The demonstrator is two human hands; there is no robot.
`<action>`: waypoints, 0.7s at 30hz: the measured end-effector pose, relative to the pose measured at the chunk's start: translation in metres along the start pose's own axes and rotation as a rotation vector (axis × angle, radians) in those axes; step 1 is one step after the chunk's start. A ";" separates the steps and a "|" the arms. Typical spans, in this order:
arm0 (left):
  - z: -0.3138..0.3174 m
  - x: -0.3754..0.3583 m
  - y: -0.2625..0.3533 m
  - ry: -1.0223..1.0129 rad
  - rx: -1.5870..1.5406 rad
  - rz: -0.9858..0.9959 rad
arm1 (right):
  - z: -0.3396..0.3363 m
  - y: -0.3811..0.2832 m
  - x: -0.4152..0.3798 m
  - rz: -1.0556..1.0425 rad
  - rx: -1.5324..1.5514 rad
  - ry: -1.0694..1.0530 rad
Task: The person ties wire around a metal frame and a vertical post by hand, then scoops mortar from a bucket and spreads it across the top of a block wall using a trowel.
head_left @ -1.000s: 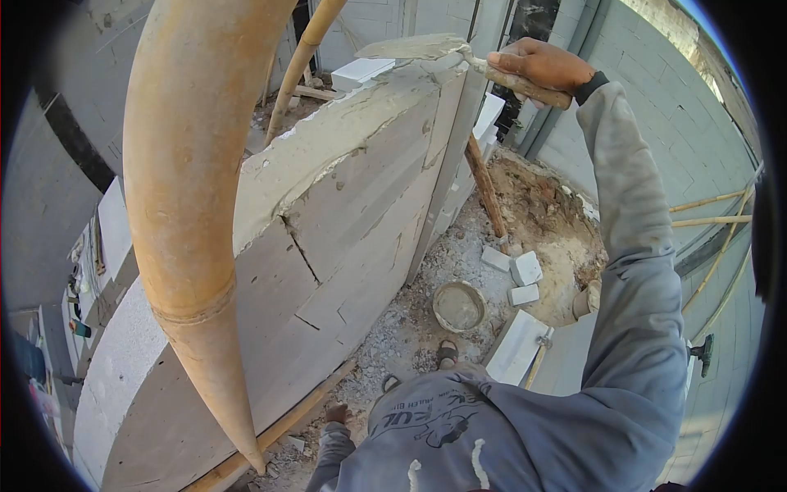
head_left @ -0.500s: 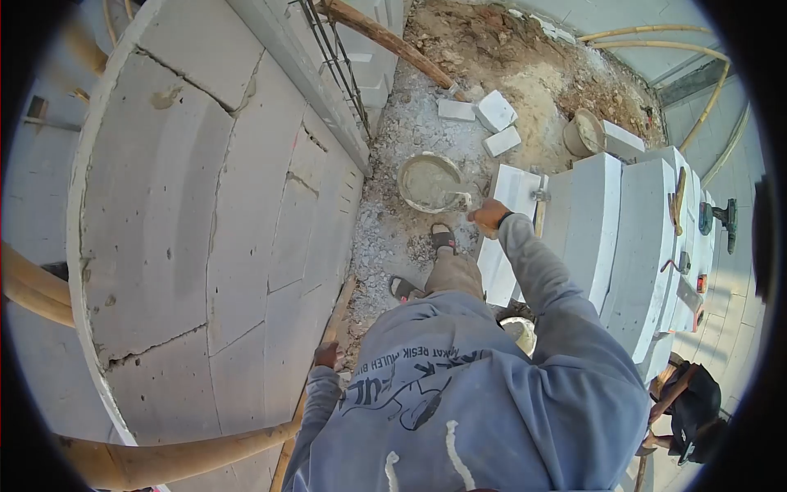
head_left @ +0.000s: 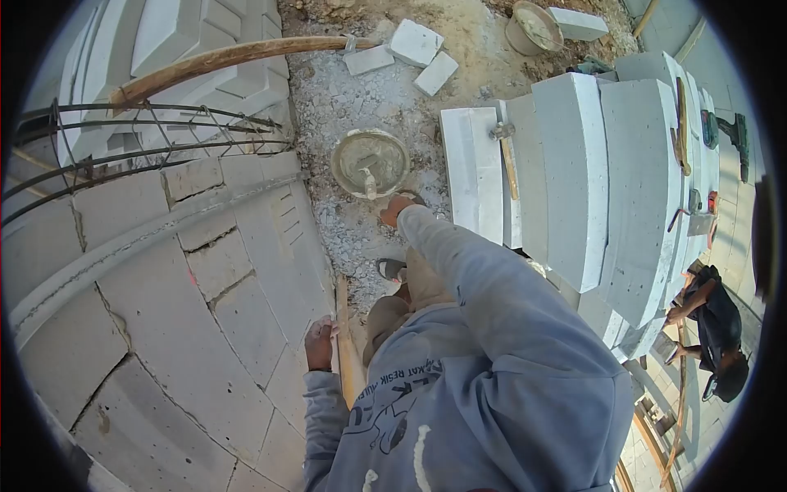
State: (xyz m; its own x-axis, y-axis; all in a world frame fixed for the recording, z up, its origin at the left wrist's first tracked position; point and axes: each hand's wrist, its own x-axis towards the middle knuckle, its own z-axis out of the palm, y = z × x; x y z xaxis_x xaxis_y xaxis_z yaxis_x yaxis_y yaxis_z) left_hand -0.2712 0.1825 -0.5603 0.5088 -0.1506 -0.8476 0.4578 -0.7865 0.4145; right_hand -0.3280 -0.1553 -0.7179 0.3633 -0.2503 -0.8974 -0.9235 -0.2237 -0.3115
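My right hand (head_left: 396, 210) reaches forward over the near rim of a round mortar bucket (head_left: 334, 161), fingers closed on the handle end of a mortar-coated trowel (head_left: 369, 180). The trowel's blade lies in the wet grey mortar and is partly covered by it. My left hand (head_left: 320, 343) is low beside the pale block wall (head_left: 238, 320), next to a wooden plank (head_left: 348, 348). Its dusty fingers are curled in; anything inside them is hidden.
White blocks (head_left: 566, 180) are stacked on the right, with a hammer (head_left: 507, 152) on them. Loose blocks (head_left: 416, 43) and another bucket (head_left: 533, 29) stand ahead. Rebar (head_left: 164, 139) and a wooden pole (head_left: 238, 56) jut in at left. Another person (head_left: 717, 328) bends at far right.
My view has turned and shifted. My right hand has moved from beside the white blocks to the bucket, and the trowel has gone into the mortar. My left hand stays by the wall.
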 end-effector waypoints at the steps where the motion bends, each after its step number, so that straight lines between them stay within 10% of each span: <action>1: 0.006 0.007 0.007 -0.017 0.004 0.013 | -0.006 0.004 -0.006 -0.023 0.000 0.009; 10: -0.004 0.122 0.009 -0.330 0.493 0.232 | -0.004 0.178 -0.132 0.219 0.253 0.338; 21: -0.003 0.190 0.076 -0.370 0.583 0.177 | 0.230 0.297 -0.299 0.707 0.589 0.414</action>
